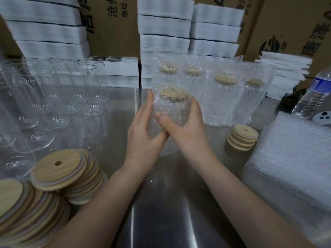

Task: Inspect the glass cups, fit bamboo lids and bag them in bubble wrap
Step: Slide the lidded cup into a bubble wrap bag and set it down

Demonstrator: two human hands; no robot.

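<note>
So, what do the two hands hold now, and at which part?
Both hold one bubble-wrapped cup with its bamboo lid on: the left hand on its left side, the right hand around its right side, thumb across the front.

Lidded glass cup [171, 111] in bubble wrap, upright above the table.

Bare steel table [161, 203] between lid stacks [59, 179], bubble-wrap pile [293, 169].
</note>
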